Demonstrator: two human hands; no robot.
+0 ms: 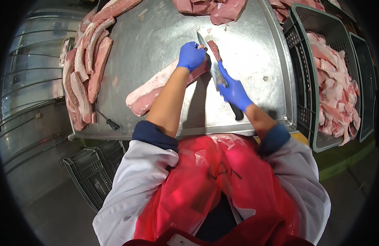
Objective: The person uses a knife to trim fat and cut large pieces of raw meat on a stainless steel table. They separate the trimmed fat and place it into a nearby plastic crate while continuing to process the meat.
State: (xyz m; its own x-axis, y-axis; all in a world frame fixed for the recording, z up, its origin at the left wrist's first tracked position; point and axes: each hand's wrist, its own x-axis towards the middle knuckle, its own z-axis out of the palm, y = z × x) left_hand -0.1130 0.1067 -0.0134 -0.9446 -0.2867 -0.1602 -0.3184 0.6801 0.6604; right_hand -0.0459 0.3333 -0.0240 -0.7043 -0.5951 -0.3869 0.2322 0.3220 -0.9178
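A long pale-pink slab of meat with a fatty top, likely pork loin (pixel 146 95), lies slantwise on the metal table under my left forearm. My left hand (pixel 191 56), in a blue glove, is closed at the slab's far end, its fingertips pinching a small bit of the meat. My right hand (pixel 235 91), also blue-gloved, grips a knife (pixel 212 65) with one finger stretched along the blade. The blade points away from me, close beside the left fingertips; its black handle shows below the right hand. A dark red end of meat (pixel 214 48) shows just right of the blade.
Long meat strips (pixel 80 78) are piled along the table's left side, with a black-handled tool (pixel 112 124) beside them. More meat (pixel 212 9) lies at the far edge. At right, a grey crate (pixel 314 144) holds trimmings (pixel 335 88). A dark crate (pixel 91 174) stands low at left.
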